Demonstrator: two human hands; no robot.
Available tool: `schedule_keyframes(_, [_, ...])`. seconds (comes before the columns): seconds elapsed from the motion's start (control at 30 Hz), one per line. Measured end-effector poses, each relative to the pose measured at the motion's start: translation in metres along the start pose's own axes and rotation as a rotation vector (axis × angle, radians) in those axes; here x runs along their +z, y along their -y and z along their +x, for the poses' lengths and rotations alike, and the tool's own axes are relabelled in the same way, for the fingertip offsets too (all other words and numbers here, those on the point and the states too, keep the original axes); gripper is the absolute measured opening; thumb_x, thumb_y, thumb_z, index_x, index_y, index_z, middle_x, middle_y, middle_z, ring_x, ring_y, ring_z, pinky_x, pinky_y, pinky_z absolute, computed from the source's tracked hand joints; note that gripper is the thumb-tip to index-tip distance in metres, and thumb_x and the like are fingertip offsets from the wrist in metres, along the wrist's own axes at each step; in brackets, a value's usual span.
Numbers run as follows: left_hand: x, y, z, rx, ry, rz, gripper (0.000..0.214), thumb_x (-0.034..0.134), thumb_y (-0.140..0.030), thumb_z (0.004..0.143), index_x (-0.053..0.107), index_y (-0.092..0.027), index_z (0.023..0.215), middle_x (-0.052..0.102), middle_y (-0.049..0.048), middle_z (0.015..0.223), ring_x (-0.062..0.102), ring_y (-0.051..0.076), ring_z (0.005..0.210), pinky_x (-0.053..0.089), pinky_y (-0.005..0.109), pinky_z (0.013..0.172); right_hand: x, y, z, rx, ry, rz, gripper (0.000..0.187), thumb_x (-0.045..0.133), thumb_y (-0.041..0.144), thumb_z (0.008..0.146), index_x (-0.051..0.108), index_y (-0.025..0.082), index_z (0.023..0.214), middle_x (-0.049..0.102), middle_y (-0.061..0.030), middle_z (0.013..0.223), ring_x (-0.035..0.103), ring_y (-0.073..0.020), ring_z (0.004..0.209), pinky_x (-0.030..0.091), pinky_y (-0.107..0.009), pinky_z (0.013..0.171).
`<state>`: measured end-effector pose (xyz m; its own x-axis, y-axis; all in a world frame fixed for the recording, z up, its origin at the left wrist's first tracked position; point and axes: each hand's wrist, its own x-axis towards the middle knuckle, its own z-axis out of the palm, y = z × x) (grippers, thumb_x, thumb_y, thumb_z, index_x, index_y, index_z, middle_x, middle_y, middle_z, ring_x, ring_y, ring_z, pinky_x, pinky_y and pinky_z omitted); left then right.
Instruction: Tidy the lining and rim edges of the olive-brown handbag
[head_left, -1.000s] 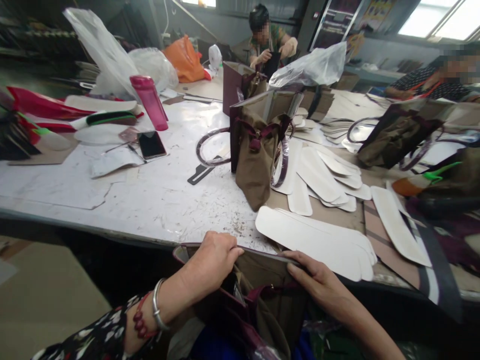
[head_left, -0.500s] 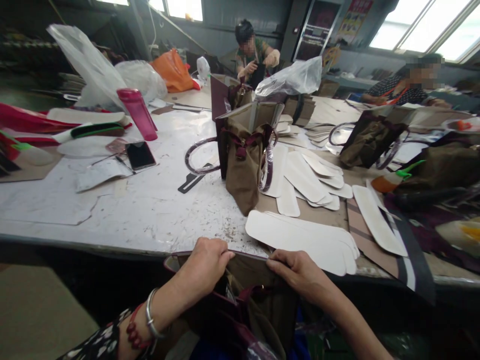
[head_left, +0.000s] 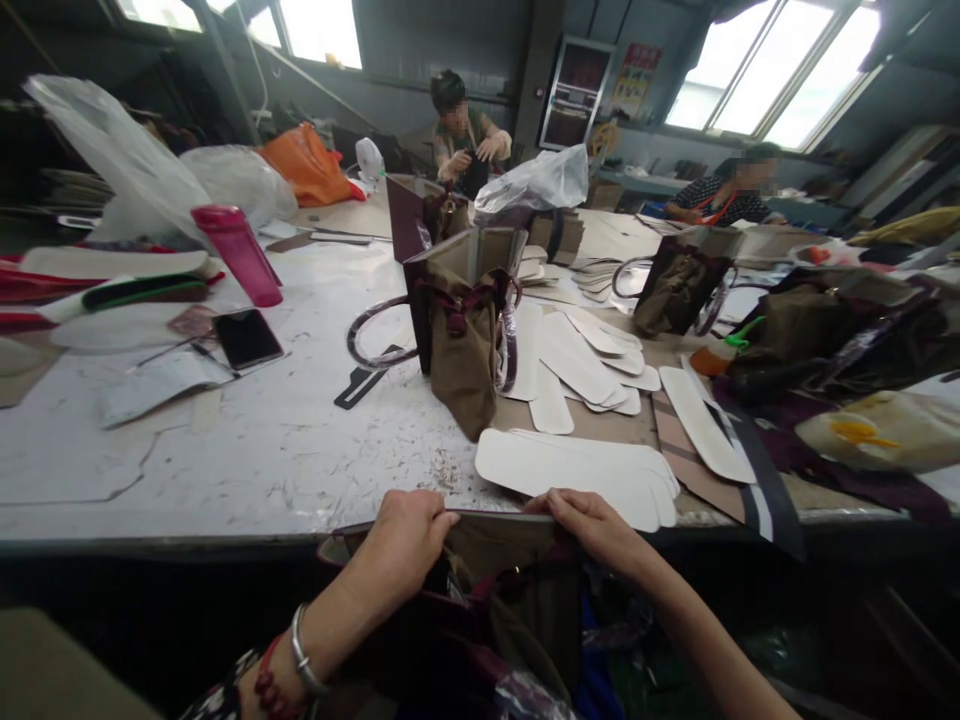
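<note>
A brown and maroon bag stands open below the table's near edge, in front of me. My left hand is closed on the left part of its top rim, fingers curled over the edge. My right hand grips the right part of the same rim, fingers bent over it. A stack of white oblong card pieces lies on the table just beyond my right hand. A finished brown bag with maroon trim stands upright farther back at the middle.
The white worktable holds a pink bottle, a phone, more white card pieces and other bags at right. Plastic bags lie at the back. Two people sit at the far side.
The view has tilted up and swung right, so the table sits lower in frame. Both hands keep their grip on the bag's rim and have come slightly closer to the table edge.
</note>
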<state>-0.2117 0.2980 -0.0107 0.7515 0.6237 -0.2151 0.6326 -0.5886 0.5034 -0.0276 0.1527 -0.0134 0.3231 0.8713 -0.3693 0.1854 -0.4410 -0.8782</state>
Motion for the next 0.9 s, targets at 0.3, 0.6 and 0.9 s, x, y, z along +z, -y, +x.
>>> schedule_keyframes(0.3, [-0.001,0.000,0.000,0.005,0.001,0.012,0.027,0.046,-0.024,0.080,0.056,-0.015,0.057,0.057,0.0025,0.056,0.050,0.014,0.056,0.031,0.023,0.055,-0.012,0.000,-0.006,-0.017,-0.186,-0.073,0.041,0.041,0.050,0.080,0.058,0.014,0.090,0.063,-0.0112,0.093,0.058,-0.0217,0.087,0.045,-0.034,0.076])
schedule_keyframes(0.6, [-0.004,-0.002,0.000,-0.004,0.005,0.001,0.026,0.045,-0.024,0.080,0.058,-0.015,0.059,0.060,0.0051,0.061,0.053,0.016,0.060,0.033,0.024,0.057,0.007,0.014,-0.005,-0.134,-0.063,-0.359,0.023,0.046,0.036,0.081,0.059,0.019,0.091,0.064,-0.0023,0.085,0.057,-0.0172,0.080,0.042,-0.027,0.073])
schedule_keyframes(0.9, [-0.001,-0.001,0.001,-0.001,-0.008,-0.019,0.026,0.045,-0.025,0.080,0.060,-0.015,0.061,0.060,0.0050,0.059,0.052,0.016,0.059,0.033,0.025,0.057,0.023,0.020,0.013,-0.134,-0.057,-0.662,0.020,0.046,0.034,0.081,0.060,0.020,0.084,0.060,-0.0035,0.078,0.054,-0.0182,0.075,0.038,-0.028,0.069])
